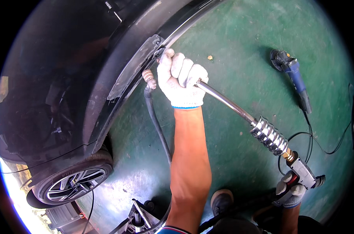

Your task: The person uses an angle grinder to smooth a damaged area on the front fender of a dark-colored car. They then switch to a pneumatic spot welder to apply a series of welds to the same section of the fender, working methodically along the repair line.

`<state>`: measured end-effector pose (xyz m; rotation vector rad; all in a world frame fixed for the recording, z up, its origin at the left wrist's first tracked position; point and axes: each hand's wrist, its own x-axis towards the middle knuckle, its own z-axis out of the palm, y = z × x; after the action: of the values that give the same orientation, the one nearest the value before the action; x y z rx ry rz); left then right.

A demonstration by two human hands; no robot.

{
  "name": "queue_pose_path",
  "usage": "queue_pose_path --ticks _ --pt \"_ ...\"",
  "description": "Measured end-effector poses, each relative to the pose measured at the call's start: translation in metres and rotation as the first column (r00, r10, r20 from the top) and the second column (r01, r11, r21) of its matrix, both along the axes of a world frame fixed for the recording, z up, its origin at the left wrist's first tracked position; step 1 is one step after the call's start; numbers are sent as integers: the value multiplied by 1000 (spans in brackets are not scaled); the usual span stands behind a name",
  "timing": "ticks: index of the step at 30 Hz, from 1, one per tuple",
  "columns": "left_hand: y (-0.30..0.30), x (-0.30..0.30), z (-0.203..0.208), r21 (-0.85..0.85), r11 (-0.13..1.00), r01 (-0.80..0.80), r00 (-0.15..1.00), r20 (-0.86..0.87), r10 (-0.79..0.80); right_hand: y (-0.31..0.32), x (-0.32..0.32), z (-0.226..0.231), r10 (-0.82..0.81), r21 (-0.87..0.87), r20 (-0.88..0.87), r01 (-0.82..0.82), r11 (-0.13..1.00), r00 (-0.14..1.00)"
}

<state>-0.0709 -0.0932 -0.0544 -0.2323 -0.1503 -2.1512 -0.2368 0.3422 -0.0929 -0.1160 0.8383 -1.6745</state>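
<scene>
My left hand [183, 78], in a white knit glove, is closed around the end of a chrome rod, beside the lower edge of a dark car's side panel. The rod belongs to a slide hammer dent puller [227, 100] with a ribbed metal weight and brass fitting. At its other end, my gloved right hand [292, 191] grips the pistol handle with a red trigger. A scraped grey patch [134, 68] marks the panel by my left hand. The rod's far tip is hidden in that hand.
A thick grey cable [157, 121] with a ringed end hangs against the car's edge. A blue angle grinder [296, 78] lies on the green floor [239, 35] at right, its cord looped below. The car's wheel [77, 183] is at lower left. Metal equipment [140, 216] stands near my feet.
</scene>
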Motion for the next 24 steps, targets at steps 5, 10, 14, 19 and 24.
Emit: queue_pose_path --ticks 5,10,14,19,24 --pt "15 -10 16 172 941 -291 784 607 132 13 -7 -8 -78 73 104 71 995 991" --pt "10 -9 28 62 933 -354 658 726 201 7 -4 -7 -58 62 138 49 997 989" --pt "6 -9 24 78 932 -354 656 731 189 4 -2 -8 -40 51 165 32 998 986" --pt "5 -5 21 75 937 -342 670 718 188 3 -2 -7 -32 44 182 24 999 983" --pt "6 -5 24 73 934 -349 664 723 192 1 -1 -4 -22 46 169 14 999 985"
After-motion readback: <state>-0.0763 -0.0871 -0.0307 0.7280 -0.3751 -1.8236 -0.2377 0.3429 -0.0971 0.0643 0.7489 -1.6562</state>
